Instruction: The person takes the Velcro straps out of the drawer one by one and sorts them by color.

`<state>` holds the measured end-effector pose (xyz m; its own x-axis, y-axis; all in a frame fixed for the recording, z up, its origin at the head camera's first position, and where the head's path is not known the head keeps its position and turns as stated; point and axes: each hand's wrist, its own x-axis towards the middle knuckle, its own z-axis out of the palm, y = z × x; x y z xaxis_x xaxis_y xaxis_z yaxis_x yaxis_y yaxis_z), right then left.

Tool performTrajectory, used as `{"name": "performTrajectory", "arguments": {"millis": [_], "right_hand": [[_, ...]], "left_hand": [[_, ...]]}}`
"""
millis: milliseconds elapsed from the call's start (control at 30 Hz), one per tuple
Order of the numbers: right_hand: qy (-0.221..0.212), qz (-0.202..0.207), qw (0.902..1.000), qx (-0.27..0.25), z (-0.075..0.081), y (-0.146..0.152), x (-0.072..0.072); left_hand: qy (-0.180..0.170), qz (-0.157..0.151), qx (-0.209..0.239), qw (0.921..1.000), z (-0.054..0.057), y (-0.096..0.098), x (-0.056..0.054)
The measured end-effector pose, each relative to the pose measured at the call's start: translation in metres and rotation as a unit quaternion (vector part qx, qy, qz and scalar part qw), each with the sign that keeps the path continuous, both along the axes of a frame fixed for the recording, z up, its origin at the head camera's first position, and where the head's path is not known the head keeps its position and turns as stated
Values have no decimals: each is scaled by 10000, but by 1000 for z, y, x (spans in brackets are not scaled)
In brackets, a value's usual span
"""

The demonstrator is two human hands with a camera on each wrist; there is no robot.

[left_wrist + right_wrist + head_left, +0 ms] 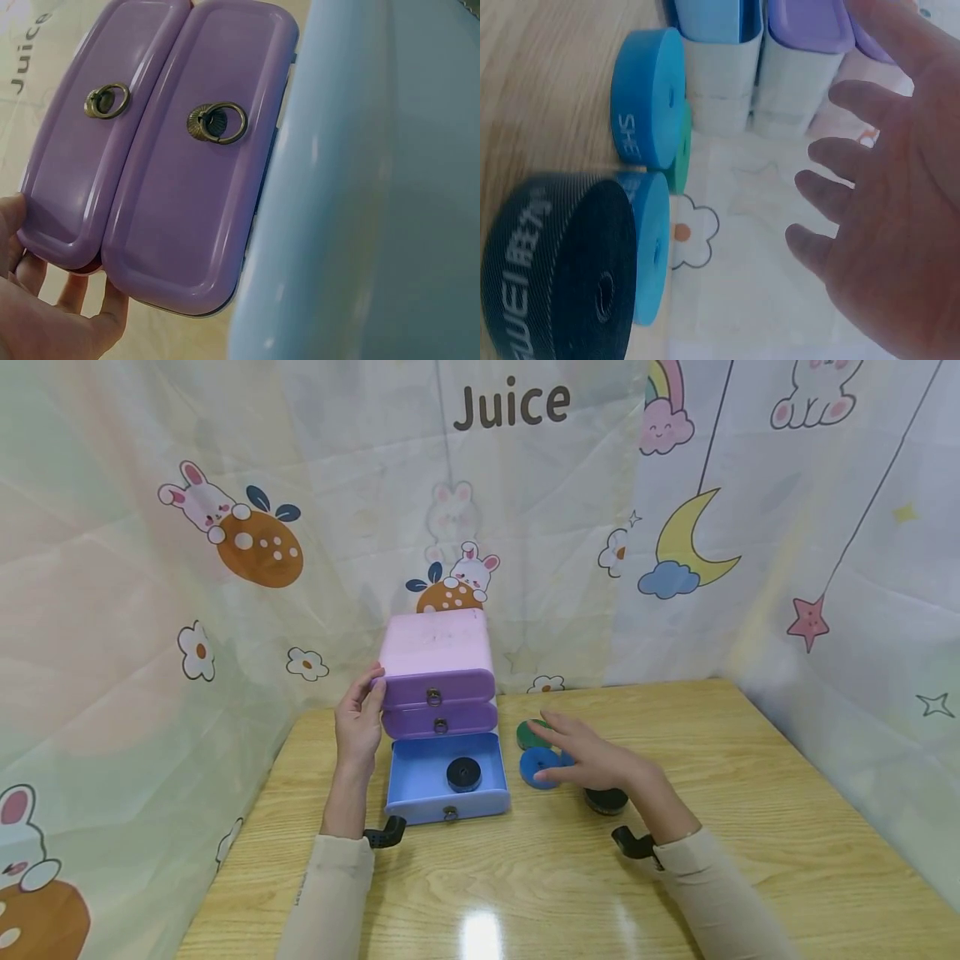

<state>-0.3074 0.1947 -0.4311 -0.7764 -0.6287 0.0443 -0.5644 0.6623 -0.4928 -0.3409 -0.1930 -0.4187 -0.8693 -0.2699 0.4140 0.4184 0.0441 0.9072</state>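
Note:
A small cabinet (437, 643) has a pink top, two purple drawers (439, 722) pushed in and a light blue bottom drawer (448, 808) pulled out. My left hand (360, 722) grips the cabinet's left side at the top drawer, thumb at the front edge and fingers along the side. Inside the blue drawer lies a black roll of tape (464, 773). Fingers spread and holding nothing, my right hand (592, 756) hovers over the loose rolls. Beneath and beside it are a green roll (528, 735), a blue roll (534, 768), another blue roll (654, 247) and a black roll (606, 801).
Both purple drawers carry brass ring pulls (217, 124); the blue one has a similar pull (450, 813). A printed cloth (555, 568) hangs behind and beside the wooden table (540, 885). Black camera mounts (633, 843) jut from both wrists.

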Motion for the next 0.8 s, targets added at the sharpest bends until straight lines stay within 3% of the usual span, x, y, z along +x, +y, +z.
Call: {"name": "performTrajectory", "arguments": {"millis": [433,800], "right_hand": [[-287,85,9995,-26,3,-25,4],[-286,592,9975,-239,6,-54,4]], "left_hand": [[-42,8,0,10000,-1,1,-1],[34,-13,-6,10000,-2,0,-1]]}}
